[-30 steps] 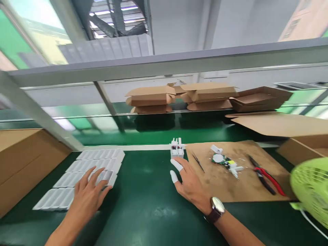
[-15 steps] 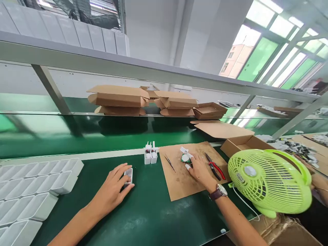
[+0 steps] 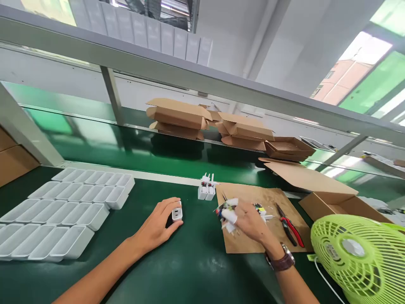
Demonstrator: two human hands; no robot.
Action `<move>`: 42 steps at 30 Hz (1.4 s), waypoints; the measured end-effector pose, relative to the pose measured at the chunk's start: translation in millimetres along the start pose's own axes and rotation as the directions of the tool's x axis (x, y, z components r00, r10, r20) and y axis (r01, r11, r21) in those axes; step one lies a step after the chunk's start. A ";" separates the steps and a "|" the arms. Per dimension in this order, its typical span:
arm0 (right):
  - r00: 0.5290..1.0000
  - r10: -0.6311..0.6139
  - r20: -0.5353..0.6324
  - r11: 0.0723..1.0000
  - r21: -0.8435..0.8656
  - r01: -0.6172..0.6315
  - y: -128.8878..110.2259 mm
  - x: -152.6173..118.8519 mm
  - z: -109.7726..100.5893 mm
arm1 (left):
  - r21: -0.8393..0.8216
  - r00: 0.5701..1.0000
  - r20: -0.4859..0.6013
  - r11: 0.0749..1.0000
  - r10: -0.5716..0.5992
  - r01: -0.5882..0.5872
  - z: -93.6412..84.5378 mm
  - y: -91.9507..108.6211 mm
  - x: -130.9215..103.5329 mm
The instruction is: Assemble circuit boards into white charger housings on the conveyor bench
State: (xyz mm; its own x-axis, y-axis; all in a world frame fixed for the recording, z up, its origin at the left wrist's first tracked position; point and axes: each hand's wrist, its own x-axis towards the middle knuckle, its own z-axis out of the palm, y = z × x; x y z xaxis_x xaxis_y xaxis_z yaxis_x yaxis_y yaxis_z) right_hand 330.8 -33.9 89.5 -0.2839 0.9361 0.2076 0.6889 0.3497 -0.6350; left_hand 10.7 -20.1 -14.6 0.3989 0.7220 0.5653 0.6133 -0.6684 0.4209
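Note:
My left hand [image 3: 160, 228] has its thumb and fingers around a small white plastic case [image 3: 177, 213] with slots on the face I see. Held in my right hand [image 3: 248, 219] is a circuit board [image 3: 225, 207] with white parts, blurred by motion, near the left edge of the brown paper sheet [image 3: 236, 242]. White covers sit on some right fingertips. Between the hands and farther back, two white cases [image 3: 206, 193] stand side by side with parts in them. Another small board piece [image 3: 260, 209] lies on the paper, behind my right hand.
Rows of open white cases [image 3: 76, 240] fill the left side of the green table. Red-handled pliers [image 3: 292, 232] and tweezers [image 3: 224, 196] lie on the paper. A green fan [image 3: 351, 253] and an open carton [image 3: 335, 207] stand right. Folded cartons [image 3: 180, 116] sit on the shelf.
My right hand has picked the circuit board up from the paper and brought it leftward. My left hand stays at the white case, which now shows its slotted face. The view has swung left.

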 end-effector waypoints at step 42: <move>0.861 -0.372 -0.348 0.927 -0.189 0.324 -1.9 5.4 96.9 | -0.233 0.847 0.457 0.882 -0.272 0.409 -29.6 14.0 3.6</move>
State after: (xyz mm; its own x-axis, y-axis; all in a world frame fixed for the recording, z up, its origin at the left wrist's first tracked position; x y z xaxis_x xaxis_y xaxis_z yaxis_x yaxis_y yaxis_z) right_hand 263.3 -33.1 19.7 -0.2680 0.6887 0.6736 0.6728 0.6343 -0.3808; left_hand 0.5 -32.2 14.3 0.4825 0.8750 0.0404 0.5456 -0.3363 0.7676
